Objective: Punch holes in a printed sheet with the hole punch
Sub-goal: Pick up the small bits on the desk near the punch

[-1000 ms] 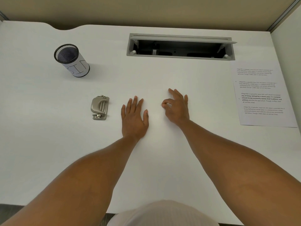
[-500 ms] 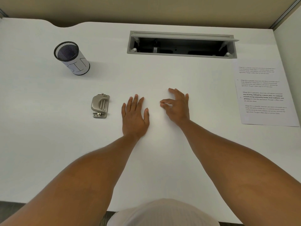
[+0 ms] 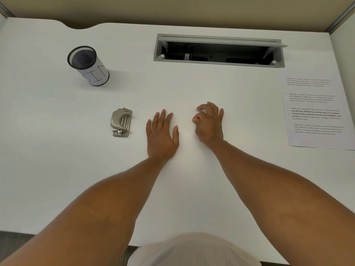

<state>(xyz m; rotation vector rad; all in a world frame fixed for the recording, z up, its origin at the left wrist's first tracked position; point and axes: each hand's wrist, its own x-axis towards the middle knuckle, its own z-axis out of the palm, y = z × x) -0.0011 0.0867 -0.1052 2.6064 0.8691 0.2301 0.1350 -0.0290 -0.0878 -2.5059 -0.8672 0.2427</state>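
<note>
The surface (image 3: 57, 169) is plain white, and the hole punch (image 3: 121, 122) on it is brushed silver-grey metal with brighter steel fittings at its near end. The printed sheet (image 3: 315, 110) is white with four blocks of small grey-black text, a few lines of the third block in bold, while the mesh cup (image 3: 88, 65) is black wire mesh wrapped in a white paper band with thin black hand-drawn letters. The cable tray (image 3: 219, 37) set into the surface has a light grey frame around a black interior, and the wall (image 3: 172, 10) behind is beige.
</note>
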